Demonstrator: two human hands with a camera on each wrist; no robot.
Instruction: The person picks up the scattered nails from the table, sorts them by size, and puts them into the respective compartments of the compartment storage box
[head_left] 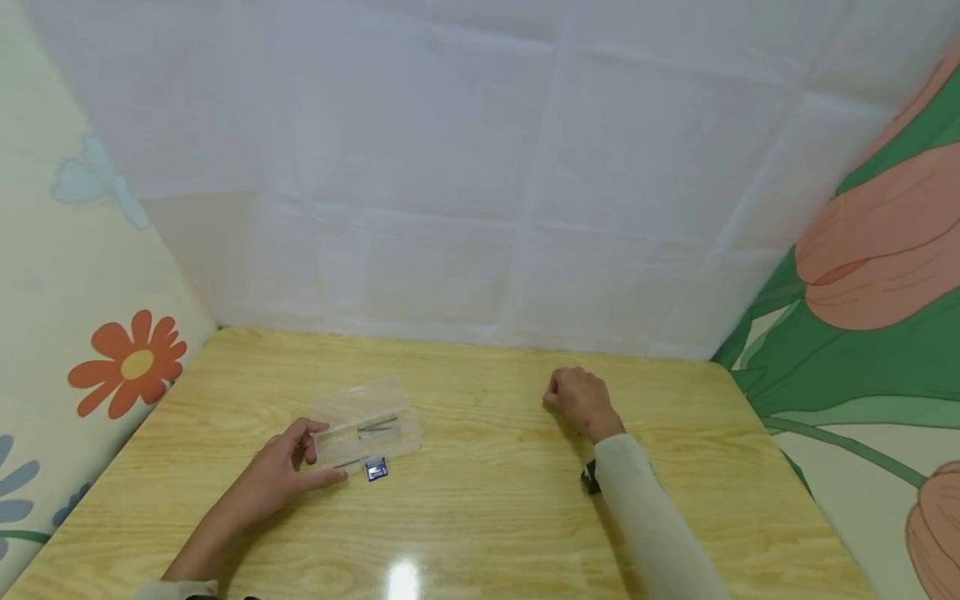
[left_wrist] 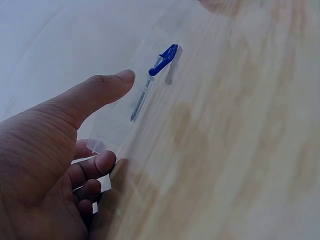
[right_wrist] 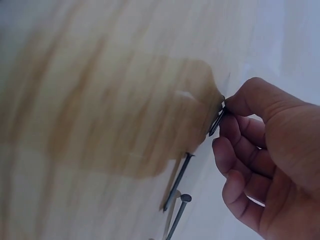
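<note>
A clear plastic box (head_left: 408,429) lies on the table at the left with its lid (head_left: 360,402) raised at the back. Several nails (head_left: 377,427) are inside it, and a blue latch (head_left: 377,469) shows at its front. My left hand (head_left: 288,462) holds the box at its left end, thumb (left_wrist: 112,87) along the front and fingers around the corner. Far to the right, my right hand (head_left: 581,400) pinches a dark nail (right_wrist: 216,122) between thumb and fingertips, close over the tabletop. Below those fingertips lie more nails (right_wrist: 177,182). The right hand hides them in the head view.
The wood-grain table (head_left: 465,500) meets a white sheet (head_left: 420,167) along its back edge. Printed flower panels (head_left: 885,275) border the right side, with another flowered panel (head_left: 82,292) on the left. A black wrist camera (head_left: 590,477) sits under the right sleeve.
</note>
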